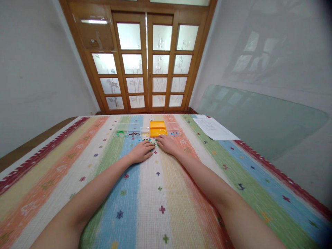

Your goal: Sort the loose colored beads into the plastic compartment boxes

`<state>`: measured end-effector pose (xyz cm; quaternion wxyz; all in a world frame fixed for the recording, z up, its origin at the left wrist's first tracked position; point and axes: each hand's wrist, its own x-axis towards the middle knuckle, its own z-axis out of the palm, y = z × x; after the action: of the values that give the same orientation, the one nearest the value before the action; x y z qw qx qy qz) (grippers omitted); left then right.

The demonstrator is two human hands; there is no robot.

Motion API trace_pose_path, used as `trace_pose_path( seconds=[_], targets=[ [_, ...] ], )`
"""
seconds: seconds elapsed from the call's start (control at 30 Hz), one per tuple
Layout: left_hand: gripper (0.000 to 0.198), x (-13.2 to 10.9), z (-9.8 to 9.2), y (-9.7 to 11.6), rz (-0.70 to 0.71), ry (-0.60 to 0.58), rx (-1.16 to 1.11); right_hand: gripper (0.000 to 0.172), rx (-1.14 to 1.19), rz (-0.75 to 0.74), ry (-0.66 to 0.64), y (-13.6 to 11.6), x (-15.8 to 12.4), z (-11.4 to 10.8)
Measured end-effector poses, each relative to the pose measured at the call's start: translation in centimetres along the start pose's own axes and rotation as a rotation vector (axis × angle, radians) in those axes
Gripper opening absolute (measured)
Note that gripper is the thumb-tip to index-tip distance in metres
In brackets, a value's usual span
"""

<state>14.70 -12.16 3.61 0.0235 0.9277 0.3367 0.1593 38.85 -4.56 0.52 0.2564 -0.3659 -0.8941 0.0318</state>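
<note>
My left hand point(142, 151) lies on the striped cloth, fingers pointing right and slightly apart, beside a small pile of colored pieces point(148, 140). My right hand point(167, 144) is at the right side of the pile, its fingers bent over the nearest pieces; whatever is under its fingertips is too small to make out. Just behind the hands stands a yellow box point(158, 125) with some pale pieces inside. Clear trays flank it: the left tray point(129, 128) has green and dark pieces, the right tray point(173, 128) has blue and white ones.
The striped cloth point(160, 221) covers the table. A printed paper sheet point(215, 129) lies at the back right. Beyond the table stand wooden doors point(147, 62) with glass panes, and a glass sheet point(259, 117) leans on the right wall.
</note>
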Motion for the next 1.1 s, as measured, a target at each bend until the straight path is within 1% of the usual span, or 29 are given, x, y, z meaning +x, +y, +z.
trace_pose_path(
  seconds=[0.17,0.3,0.4,0.57,0.7,0.83,0.97,1.1],
  targets=[
    [0.040,0.0,0.1,0.0,-0.004,0.002,0.011,0.029,-0.030,-0.020,-0.010,0.2,0.2,0.6],
    [0.040,0.1,0.2,0.0,-0.014,0.010,0.001,0.026,-0.042,0.005,-0.008,-0.3,0.2,0.4],
    [0.039,0.1,0.1,0.1,-0.009,0.018,-0.003,0.024,-0.007,0.011,0.003,-0.7,0.3,0.1],
    [0.035,0.2,0.0,0.1,0.009,0.033,-0.003,0.027,0.029,-0.092,-0.011,-0.9,0.6,0.3],
    [0.032,0.0,0.1,-0.6,-0.065,0.078,0.016,0.030,0.035,-0.147,0.013,-1.2,0.6,0.5],
    [0.031,-0.2,0.4,-1.3,-0.162,0.134,0.046,0.029,0.044,-0.214,-0.035,-1.5,0.5,0.3],
    [0.031,-0.4,0.6,-1.7,-0.171,0.148,0.069,0.029,0.023,-0.196,-0.049,-1.6,0.5,0.2],
    [0.029,-0.3,0.7,-1.7,-0.172,0.158,0.074,0.029,0.037,-0.204,-0.035,-1.4,0.6,0.4]
  ],
)
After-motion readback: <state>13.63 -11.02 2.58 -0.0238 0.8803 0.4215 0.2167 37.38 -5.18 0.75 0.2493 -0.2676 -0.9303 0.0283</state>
